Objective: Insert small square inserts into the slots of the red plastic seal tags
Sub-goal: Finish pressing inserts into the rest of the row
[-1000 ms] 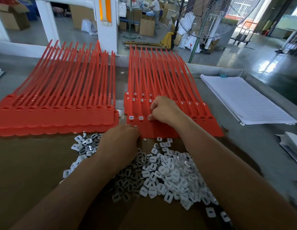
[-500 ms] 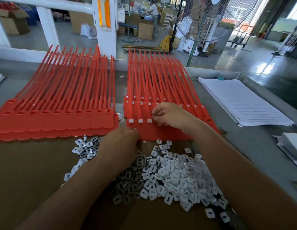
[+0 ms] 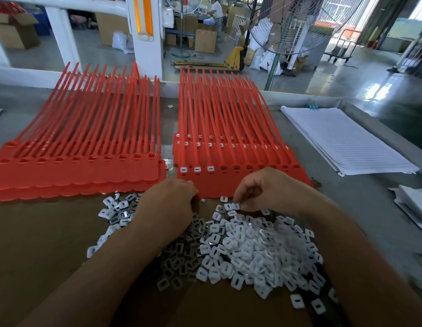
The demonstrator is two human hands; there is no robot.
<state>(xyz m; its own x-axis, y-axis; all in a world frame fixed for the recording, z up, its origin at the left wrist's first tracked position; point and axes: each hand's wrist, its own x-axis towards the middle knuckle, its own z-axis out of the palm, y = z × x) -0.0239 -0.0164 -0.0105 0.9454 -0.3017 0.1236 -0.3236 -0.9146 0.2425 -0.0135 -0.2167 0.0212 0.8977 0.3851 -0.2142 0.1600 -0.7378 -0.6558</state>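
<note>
Two sheets of red seal tags lie side by side on the table. The left sheet (image 3: 82,171) has empty slots. The right sheet (image 3: 231,178) carries three white inserts (image 3: 197,169) in the leftmost slots of its front row, and two rows behind it are filled. A heap of white square inserts (image 3: 250,251) covers the brown cardboard in front. My right hand (image 3: 259,190) hovers at the heap's far edge and pinches one insert (image 3: 234,206) with its fingertips. My left hand (image 3: 167,204) rests curled at the right sheet's front edge; what it holds is hidden.
A stack of lined white paper (image 3: 346,140) lies to the right, with more white sheets (image 3: 412,201) at the right edge. A loose insert (image 3: 169,106) sits between the tag tails. Beyond the table rim stand a white post (image 3: 146,36) and a fan (image 3: 287,24).
My right hand has left the front-row slots, where a third insert now sits, and drawn back to the heap to pinch another insert. My left hand has barely moved.
</note>
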